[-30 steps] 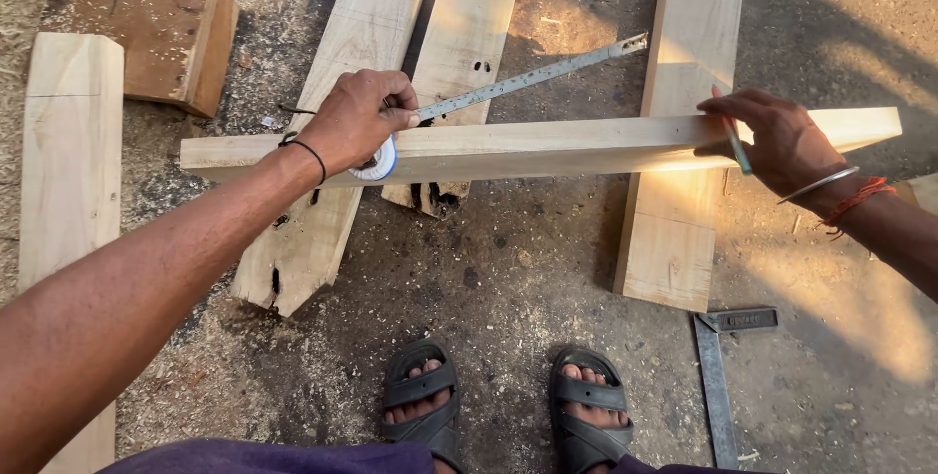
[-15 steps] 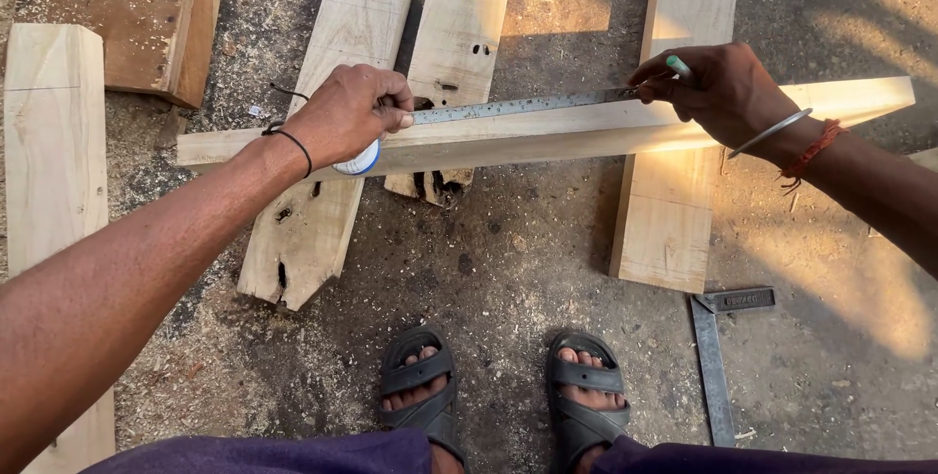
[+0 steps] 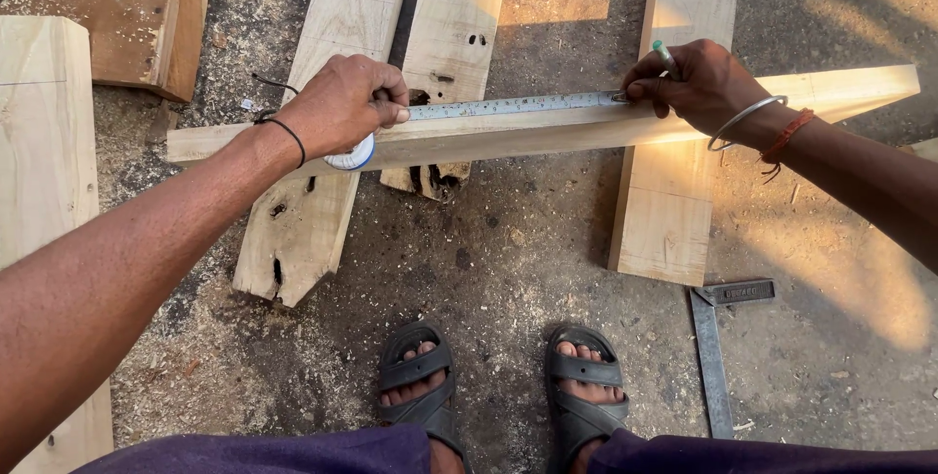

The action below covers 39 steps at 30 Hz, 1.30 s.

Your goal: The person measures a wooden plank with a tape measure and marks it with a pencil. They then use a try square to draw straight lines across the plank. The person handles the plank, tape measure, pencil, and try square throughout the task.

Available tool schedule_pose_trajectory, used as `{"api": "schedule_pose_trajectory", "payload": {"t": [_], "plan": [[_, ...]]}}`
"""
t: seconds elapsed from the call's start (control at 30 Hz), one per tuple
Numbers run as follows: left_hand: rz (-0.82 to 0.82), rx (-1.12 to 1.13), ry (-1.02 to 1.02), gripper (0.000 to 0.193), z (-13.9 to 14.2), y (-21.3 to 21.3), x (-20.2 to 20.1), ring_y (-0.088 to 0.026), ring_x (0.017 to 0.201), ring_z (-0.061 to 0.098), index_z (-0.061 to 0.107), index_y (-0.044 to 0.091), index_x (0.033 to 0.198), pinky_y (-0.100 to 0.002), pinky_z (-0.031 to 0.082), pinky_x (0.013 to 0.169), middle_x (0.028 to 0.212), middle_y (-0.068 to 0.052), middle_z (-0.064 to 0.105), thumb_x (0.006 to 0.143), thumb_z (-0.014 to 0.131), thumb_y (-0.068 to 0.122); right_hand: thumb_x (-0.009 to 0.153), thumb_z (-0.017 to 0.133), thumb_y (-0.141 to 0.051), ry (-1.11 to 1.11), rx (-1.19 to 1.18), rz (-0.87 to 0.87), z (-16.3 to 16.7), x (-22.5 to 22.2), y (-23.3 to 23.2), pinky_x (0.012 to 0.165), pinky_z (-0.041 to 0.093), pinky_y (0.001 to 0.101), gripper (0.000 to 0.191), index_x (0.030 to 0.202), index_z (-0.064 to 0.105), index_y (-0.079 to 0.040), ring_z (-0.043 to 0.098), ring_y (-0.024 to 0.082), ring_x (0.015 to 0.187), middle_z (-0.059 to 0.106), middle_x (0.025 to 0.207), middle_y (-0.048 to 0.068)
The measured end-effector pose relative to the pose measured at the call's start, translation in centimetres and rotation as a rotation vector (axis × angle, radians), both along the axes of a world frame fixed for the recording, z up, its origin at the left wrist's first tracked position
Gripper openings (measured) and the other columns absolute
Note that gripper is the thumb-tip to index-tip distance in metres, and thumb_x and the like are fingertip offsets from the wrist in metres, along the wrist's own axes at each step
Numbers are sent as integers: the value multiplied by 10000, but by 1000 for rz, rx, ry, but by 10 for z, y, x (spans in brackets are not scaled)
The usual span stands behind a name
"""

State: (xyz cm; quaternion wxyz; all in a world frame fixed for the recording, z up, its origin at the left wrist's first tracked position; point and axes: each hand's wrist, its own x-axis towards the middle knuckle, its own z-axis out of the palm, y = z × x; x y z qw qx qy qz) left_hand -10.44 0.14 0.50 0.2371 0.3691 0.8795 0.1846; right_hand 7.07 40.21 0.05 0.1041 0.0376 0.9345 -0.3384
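Observation:
A long pale wooden plank [image 3: 508,134] lies crosswise on other boards. My left hand [image 3: 344,103] grips a round white and blue tape measure case [image 3: 352,154] against the plank's left part. The steel tape blade [image 3: 508,105] runs flat along the plank's top to my right hand [image 3: 692,83]. That hand pins the blade's end to the wood and holds a green pencil [image 3: 664,57] between its fingers, tip near the blade end.
Three pale boards [image 3: 322,122] [image 3: 451,34] [image 3: 674,200] lie lengthwise under the plank on sawdust-strewn ground. A brown wooden block [image 3: 127,15] sits top left, a wide board [image 3: 44,171] at the left edge. A metal try square [image 3: 718,337] lies right of my sandalled feet [image 3: 498,386].
My right hand moved left along the plank from its far right end and now presses the tape's end down. The blade, earlier lifted at an angle, now lies flat on the wood.

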Motion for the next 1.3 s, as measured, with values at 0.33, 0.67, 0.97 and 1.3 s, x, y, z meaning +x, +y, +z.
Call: {"api": "schedule_pose_trajectory", "payload": {"t": [0.33, 0.67, 0.97, 1.3], "plan": [[-17, 10, -34, 146, 5, -3, -5, -140, 818, 687, 736, 66, 993, -323, 604, 759, 886, -62, 711, 952, 725, 205, 1020, 670, -176, 30, -89, -74, -7, 1, -2, 622, 570, 291, 181, 1078, 779, -43, 666, 136, 677, 760, 843, 91], [-30, 28, -16, 152, 1, -5, -7, -151, 804, 689, 726, 58, 988, -332, 605, 748, 873, -75, 702, 964, 724, 207, 1006, 680, -171, 83, -47, -46, -9, 1, -1, 574, 584, 275, 177, 1109, 786, -74, 687, 131, 655, 779, 875, 93], [-30, 43, -9, 153, 2, -5, -6, -149, 817, 691, 728, 60, 984, -334, 606, 756, 877, -72, 704, 957, 727, 211, 1014, 672, -167, 128, -36, -22, -12, 2, 1, 567, 599, 268, 172, 1107, 785, -77, 695, 127, 655, 779, 880, 97], [9, 1, -15, 161, 1, -5, -4, -156, 848, 705, 738, 73, 1005, -331, 612, 784, 893, -74, 715, 964, 717, 227, 1009, 671, -150, 111, -111, -65, -12, 4, -1, 564, 591, 264, 161, 1079, 778, -53, 688, 125, 670, 779, 906, 100]]}}
